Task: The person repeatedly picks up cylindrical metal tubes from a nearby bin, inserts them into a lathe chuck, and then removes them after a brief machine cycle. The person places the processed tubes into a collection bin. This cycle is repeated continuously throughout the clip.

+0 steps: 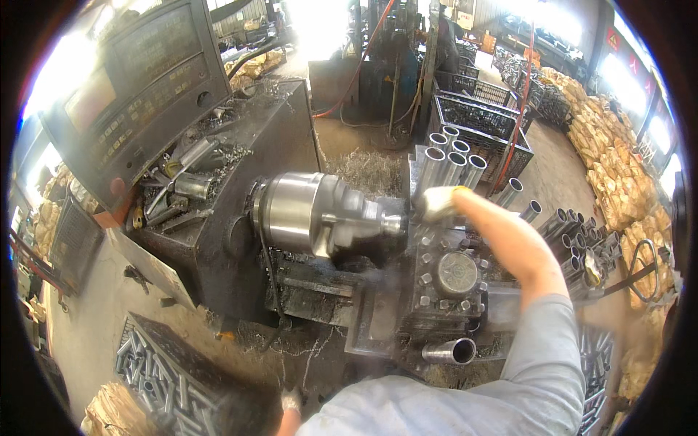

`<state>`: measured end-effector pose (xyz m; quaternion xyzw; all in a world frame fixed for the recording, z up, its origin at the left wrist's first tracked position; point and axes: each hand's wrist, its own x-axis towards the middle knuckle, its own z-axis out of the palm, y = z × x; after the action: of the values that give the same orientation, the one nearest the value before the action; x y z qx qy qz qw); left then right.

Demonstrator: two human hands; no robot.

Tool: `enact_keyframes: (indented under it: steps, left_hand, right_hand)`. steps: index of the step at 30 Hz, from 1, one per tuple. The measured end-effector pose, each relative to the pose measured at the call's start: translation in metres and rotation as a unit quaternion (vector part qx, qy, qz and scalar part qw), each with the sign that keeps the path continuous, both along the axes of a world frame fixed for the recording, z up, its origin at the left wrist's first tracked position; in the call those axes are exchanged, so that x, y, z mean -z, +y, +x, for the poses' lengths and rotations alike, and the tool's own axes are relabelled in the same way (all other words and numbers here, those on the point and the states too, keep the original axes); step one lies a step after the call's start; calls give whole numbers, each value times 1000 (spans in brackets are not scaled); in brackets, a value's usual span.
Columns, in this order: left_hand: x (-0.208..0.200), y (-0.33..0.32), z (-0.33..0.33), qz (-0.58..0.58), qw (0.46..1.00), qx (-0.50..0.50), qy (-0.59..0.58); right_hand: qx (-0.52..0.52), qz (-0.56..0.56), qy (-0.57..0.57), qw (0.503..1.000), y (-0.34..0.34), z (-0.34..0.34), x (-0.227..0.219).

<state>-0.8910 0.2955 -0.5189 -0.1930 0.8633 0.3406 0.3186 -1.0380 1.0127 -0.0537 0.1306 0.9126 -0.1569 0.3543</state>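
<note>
My right hand (439, 204), in a pale glove, reaches over the lathe's tool post (447, 280) beside the right end of a shiny metal tube (393, 224). Its fingers look curled, and whatever they grip is hidden. The steel chuck (291, 211) has that tube at its jaws, which look blurred. Low in the view, my gloved left hand (291, 401) is near the machine's front; its fingers cannot be made out. Several upright tubes (452, 166) stand just beyond my right hand. One tube (451, 352) lies on the near side of the tool post.
A control panel (145, 87) rises at the left above a ledge with metal chips and tools. A bin of cut tubes (163, 381) sits at the lower left. More tubes (574, 236) stand at the right. Black crates (483, 123) and stacked sacks (618, 167) are farther back.
</note>
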Motion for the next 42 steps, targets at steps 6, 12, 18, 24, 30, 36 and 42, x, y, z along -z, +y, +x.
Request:
enact_keyframes:
  steps: [6,12,18,24,30,36,42]
  left_hand:
    - [35,-84,-2,-243,839,479,-85]
    - [15,-17,-44,-237,821,515,-71]
    - [-59,66,-27,175,982,-66,25]
    - [-63,48,12,37,998,-51,-20]
    - [-38,-6,67,-52,994,88,-34]
    - [-18,-17,40,-16,988,146,54]
    - [-171,51,-64,121,963,100,219]
  right_hand:
    - [156,-101,685,704,-60,29,-110]
    - [22,178,365,914,-62,-69,-70]
    - [-6,3,156,988,-67,-38,-13]
    - [-162,20,61,985,-60,-27,14]
    - [-91,-129,57,986,-35,-42,31]
    - [-148,131,192,961,-49,6,7]
    - [-103,363,367,850,-100,89,-78]
